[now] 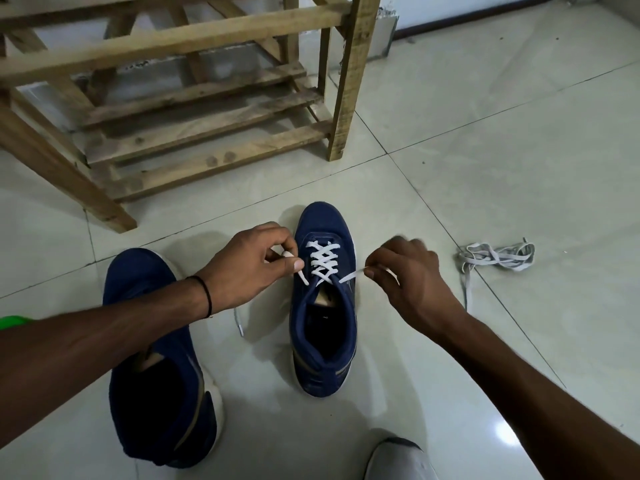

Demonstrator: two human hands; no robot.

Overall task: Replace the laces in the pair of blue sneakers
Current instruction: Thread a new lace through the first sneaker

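On pale floor tiles (485,168) by a wooden rack (207,133), pinching ends of the white lace (323,261) in left hand (249,261) and right hand (408,275), holding them apart, apparently snugging crossings on the blue sneaker (325,221).

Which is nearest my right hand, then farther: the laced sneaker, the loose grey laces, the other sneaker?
1. Laced sneaker, just left of the right hand, which pinches its lace.
2. Loose grey laces, floor to the right.
3. Other sneaker, far left.
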